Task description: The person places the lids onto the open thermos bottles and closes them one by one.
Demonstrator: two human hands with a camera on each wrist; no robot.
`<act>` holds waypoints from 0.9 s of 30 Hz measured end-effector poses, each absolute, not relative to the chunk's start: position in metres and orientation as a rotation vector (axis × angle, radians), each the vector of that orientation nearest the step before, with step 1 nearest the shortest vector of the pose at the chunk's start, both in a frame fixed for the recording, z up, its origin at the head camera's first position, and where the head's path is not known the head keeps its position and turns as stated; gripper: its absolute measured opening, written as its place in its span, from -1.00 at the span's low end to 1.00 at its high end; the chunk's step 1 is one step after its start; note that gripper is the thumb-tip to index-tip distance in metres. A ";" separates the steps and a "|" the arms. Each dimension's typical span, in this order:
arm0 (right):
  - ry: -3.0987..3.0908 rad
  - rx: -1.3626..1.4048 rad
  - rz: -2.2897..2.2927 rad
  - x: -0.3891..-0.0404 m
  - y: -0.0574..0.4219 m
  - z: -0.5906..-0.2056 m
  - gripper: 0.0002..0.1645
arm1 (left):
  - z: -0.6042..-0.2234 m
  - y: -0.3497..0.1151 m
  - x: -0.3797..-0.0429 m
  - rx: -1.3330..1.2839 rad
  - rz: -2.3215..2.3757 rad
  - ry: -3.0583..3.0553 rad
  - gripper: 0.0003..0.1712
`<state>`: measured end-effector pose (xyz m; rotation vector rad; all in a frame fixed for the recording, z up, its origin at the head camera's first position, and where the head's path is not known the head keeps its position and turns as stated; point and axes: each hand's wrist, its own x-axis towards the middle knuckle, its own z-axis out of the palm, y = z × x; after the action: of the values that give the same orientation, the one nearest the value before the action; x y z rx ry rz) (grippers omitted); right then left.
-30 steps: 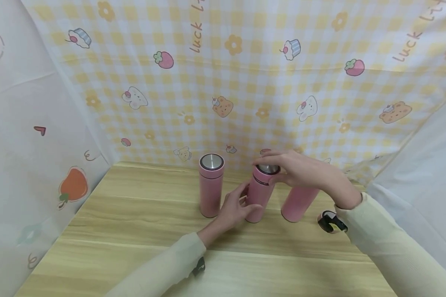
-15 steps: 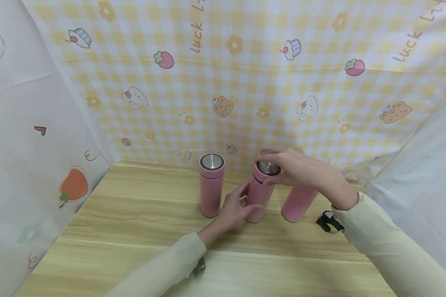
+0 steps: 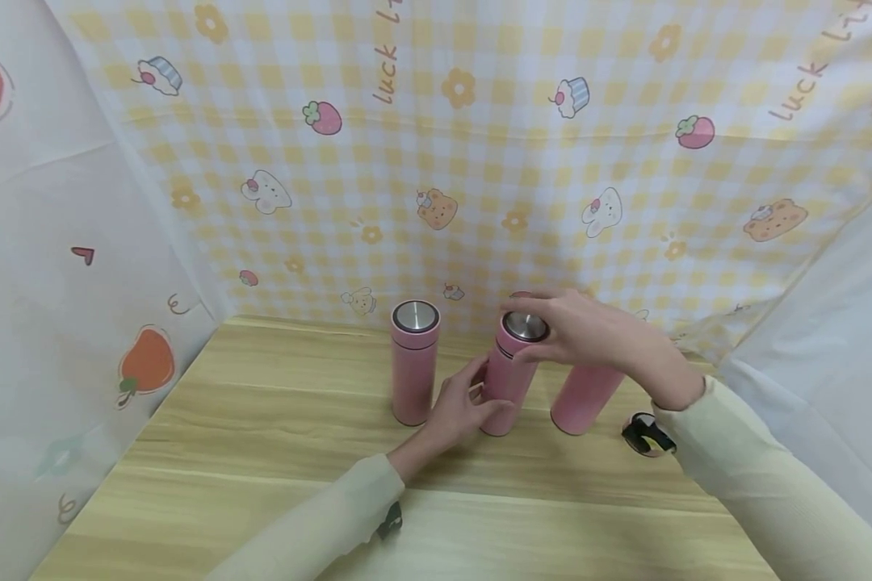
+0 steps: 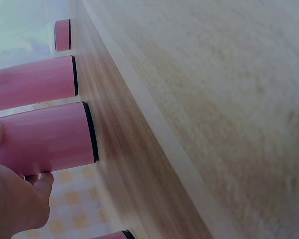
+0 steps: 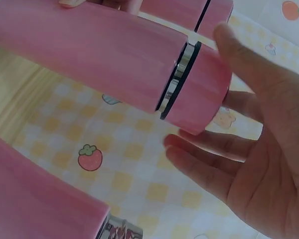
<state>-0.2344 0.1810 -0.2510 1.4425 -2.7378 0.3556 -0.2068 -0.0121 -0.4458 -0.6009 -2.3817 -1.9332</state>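
My left hand [image 3: 458, 407] grips the lower body of the middle pink thermos bottle [image 3: 507, 379], which stands on the table between two others. My right hand [image 3: 577, 327] curves over its top, thumb and fingers around the pink lid [image 5: 204, 87]. A band of steel neck [image 5: 174, 82] shows between lid and body in the right wrist view. To the right stands another pink thermos [image 3: 581, 395], its bare steel threaded neck [image 5: 120, 230] visible in the right wrist view. The left thermos [image 3: 414, 371] has its steel-topped lid on.
A short pink lid [image 4: 63, 35] stands on the table beyond the right thermos. Behind the bottles hangs a yellow checked cloth [image 3: 480, 161], close to the back edge of the wooden table [image 3: 276, 428]. White printed cloth [image 3: 36, 266] lines the left side.
My right hand shifts slightly around the lid, its thumb moving left, then staying there. The gap line below the lid changes its look. My left hand and the bottles stay in place.
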 end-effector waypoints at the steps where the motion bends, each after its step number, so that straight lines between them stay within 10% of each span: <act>1: -2.737 1.460 0.379 -0.235 0.183 -0.251 -0.25 | -0.446 -0.012 -0.207 -0.602 -1.931 -2.384 -0.14; 27: -2.754 1.573 0.460 -0.234 0.186 -0.250 -0.39 | -0.445 -0.011 -0.206 -0.563 -1.918 -2.403 -0.13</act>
<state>-0.2342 0.1863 -0.2497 1.5731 -2.7539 0.4599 -0.2061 -0.0111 -0.4453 -0.5633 -2.4026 -1.9182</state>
